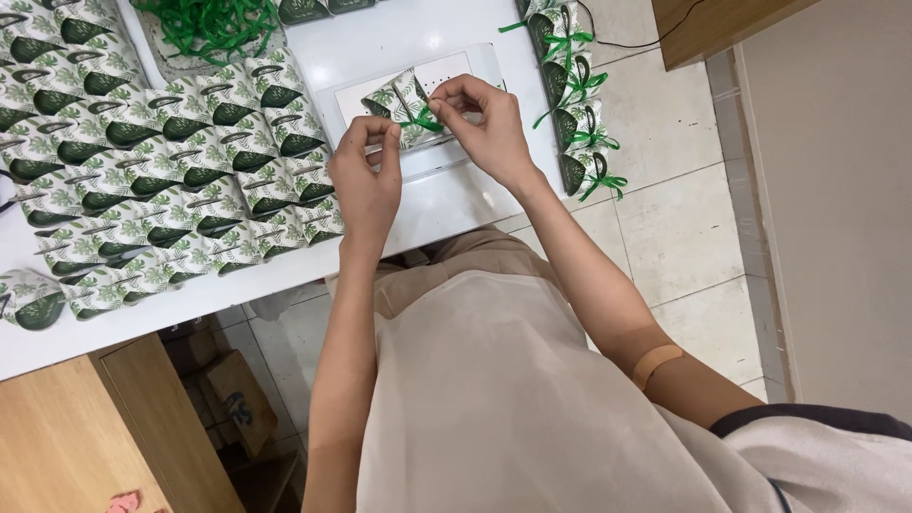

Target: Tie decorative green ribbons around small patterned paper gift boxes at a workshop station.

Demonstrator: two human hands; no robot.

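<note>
A small white gift box with green leaf print point(399, 103) sits on a white table point(446, 199), on top of a flat white sheet. A green ribbon point(423, 123) is wrapped around the box. My left hand point(366, 176) pinches one end of the ribbon at the box's near left side. My right hand point(489, 128) pinches the other end just to the right, fingers curled over the box. Both hands touch the box.
Several rows of untied leaf-print boxes point(152, 171) cover the table's left part. A pile of loose green ribbon point(214, 24) lies at the back. Several boxes tied with ribbon point(579, 114) line the table's right edge. Tiled floor lies beyond; a wooden cabinet point(85, 437) stands below left.
</note>
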